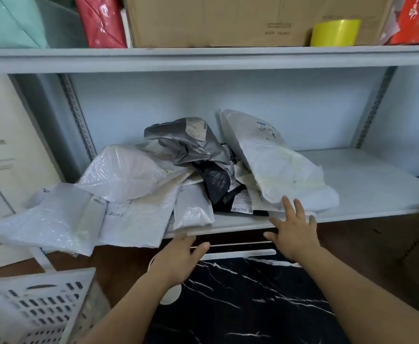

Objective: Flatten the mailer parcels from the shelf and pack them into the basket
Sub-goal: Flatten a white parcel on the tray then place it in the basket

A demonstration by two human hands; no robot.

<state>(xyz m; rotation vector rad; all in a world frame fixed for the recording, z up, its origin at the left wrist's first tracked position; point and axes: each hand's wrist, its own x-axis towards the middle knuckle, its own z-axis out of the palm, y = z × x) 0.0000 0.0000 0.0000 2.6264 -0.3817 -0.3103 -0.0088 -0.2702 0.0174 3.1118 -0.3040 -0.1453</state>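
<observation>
Fingers of the right hand were spread, released, at the white mailer leaning near the shelf's front edge; the left hand, also released, hung lower.

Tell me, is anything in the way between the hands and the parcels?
Nothing visible. The right hand is open, fingertips at the big white parcel on the shelf. The left hand is open just below the shelf edge, near the pile.
</observation>
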